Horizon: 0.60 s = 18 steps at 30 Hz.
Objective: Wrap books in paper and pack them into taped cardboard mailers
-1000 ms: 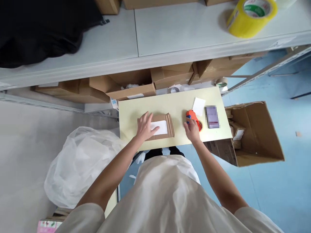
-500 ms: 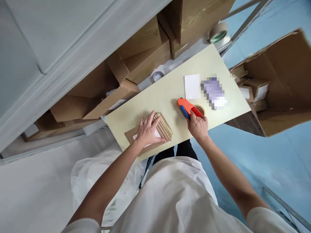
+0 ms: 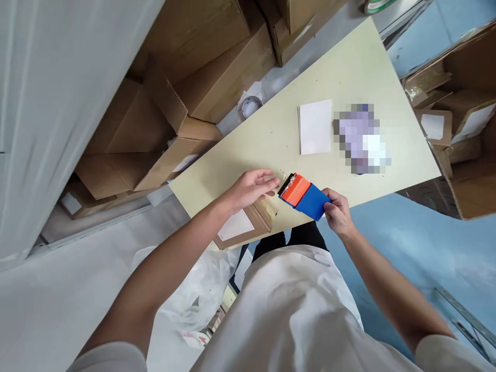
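Note:
My right hand point(image 3: 338, 213) grips a tape dispenser point(image 3: 306, 196) with an orange and blue body, turned so its dark toothed cutting edge points left. Close to that edge is my left hand point(image 3: 256, 187), fingers stretched out and holding nothing. Under my left wrist, a flat brown cardboard package point(image 3: 258, 219) with a white label lies at the near edge of the pale table point(image 3: 279, 124). Part of the package is hidden by my left hand and forearm.
A stack of white cards point(image 3: 315, 126) and a blurred purple item point(image 3: 360, 137) lie on the table. Open cardboard boxes point(image 3: 217, 93) and a tape roll point(image 3: 251, 106) line a shelf beyond it. To the right stands a large carton point(image 3: 476, 181) holding smaller boxes.
My left hand has lifted off the package and moved right toward the dispenser. My right hand has turned the tape dispenser so its blue side and cutting edge show. The view has shifted closer.

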Each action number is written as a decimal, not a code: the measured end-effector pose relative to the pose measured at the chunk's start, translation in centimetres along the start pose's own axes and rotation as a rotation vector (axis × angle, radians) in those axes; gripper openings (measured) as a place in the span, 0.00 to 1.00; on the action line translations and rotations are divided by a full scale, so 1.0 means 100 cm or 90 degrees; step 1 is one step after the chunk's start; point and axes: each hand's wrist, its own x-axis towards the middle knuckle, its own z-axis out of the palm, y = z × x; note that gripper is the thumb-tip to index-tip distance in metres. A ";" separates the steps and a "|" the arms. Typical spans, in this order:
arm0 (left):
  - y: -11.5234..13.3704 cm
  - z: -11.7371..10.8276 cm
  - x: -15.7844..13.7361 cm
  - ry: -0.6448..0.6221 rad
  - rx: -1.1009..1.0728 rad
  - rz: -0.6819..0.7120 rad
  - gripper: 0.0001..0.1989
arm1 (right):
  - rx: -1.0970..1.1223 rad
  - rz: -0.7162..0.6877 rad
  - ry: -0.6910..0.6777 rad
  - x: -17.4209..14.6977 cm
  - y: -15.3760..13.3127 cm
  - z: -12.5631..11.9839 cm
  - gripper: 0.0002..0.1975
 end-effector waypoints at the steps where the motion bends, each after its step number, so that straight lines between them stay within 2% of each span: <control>1: 0.002 0.001 0.003 -0.006 -0.004 -0.011 0.28 | 0.002 0.004 -0.004 0.001 0.000 0.000 0.12; 4: 0.006 0.001 0.011 0.014 0.050 0.018 0.19 | -0.014 0.021 -0.010 0.002 -0.005 0.000 0.17; 7: 0.013 -0.002 0.021 0.046 0.176 0.042 0.16 | -0.033 0.054 0.003 0.007 -0.017 0.005 0.25; 12: 0.019 -0.011 0.042 0.037 0.350 -0.030 0.16 | 0.016 0.197 -0.008 0.017 -0.029 0.016 0.29; 15: 0.012 -0.023 0.050 0.008 0.462 -0.071 0.17 | 0.054 0.258 -0.030 0.009 -0.015 0.012 0.28; 18: 0.006 -0.035 0.054 -0.013 0.600 -0.079 0.16 | 0.067 0.324 -0.016 -0.013 0.012 0.003 0.27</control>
